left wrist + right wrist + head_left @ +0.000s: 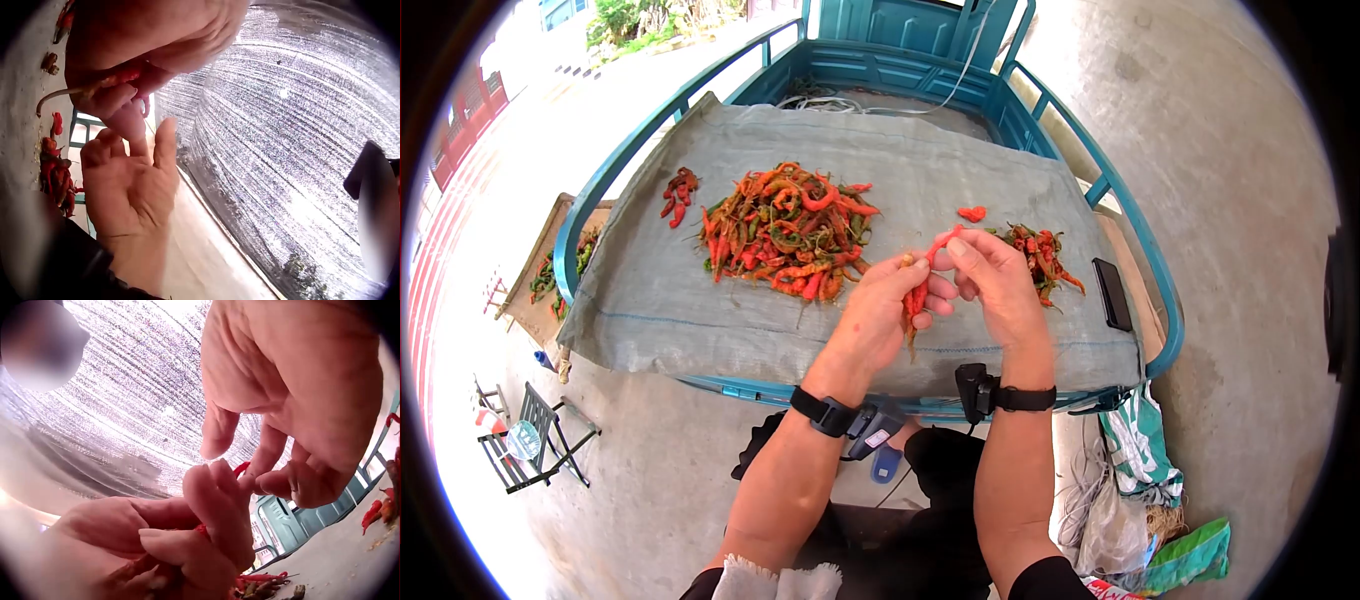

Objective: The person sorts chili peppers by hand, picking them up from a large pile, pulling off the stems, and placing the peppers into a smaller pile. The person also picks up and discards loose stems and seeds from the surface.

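Grey sheet [960,160] spread over teal cart [910,30]. On it: big pepper pile [785,230] left of centre, small cluster [679,195] farther left, red scrap [972,213] and smaller pile [1050,262] right, phone [1112,294] at right edge.

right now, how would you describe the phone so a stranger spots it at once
Find the blue cart, partly covered by a grey sheet. On the sheet's right side in the head view, look right of the smaller pepper pile. The phone is the flat black rectangle, unlike the tangled pile beside it.
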Action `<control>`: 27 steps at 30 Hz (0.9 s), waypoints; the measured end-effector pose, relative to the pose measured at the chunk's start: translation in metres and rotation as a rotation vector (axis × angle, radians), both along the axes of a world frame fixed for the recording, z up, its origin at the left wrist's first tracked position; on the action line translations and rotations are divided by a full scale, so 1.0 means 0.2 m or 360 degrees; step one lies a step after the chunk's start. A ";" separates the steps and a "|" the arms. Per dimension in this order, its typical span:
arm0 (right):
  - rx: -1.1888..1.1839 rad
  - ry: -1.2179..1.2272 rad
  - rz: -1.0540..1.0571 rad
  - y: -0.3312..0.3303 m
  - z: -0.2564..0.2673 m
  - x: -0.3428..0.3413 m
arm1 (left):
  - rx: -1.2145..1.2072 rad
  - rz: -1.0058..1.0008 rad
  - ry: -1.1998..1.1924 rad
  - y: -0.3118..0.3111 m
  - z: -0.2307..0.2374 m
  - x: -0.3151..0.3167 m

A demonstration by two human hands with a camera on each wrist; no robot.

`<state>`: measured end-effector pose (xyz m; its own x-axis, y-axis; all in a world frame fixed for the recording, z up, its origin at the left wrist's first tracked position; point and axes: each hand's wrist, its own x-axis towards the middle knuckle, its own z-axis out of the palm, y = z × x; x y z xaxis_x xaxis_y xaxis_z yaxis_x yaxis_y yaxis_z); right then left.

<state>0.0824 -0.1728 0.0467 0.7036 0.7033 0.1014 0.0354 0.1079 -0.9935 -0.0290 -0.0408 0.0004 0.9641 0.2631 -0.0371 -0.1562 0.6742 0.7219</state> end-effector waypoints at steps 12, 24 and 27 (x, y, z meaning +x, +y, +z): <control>0.0435 0.0161 -0.0236 -0.01 -0.07 0.07 | 0.0228 -0.0036 0.0127 -0.01 0.04 -0.02; 0.0732 0.0307 -0.0398 -0.09 -0.08 0.16 | 0.0294 0.0123 0.0206 -0.02 0.03 -0.02; 0.0552 0.0234 -0.0433 -0.12 -0.07 0.17 | 0.0293 0.0187 0.0225 -0.01 0.02 -0.01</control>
<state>0.1156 -0.1974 0.0318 0.8825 0.4329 0.1837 -0.0297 0.4412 -0.8969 -0.0306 -0.0437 0.0035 0.9151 0.3877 -0.1107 -0.1142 0.5126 0.8510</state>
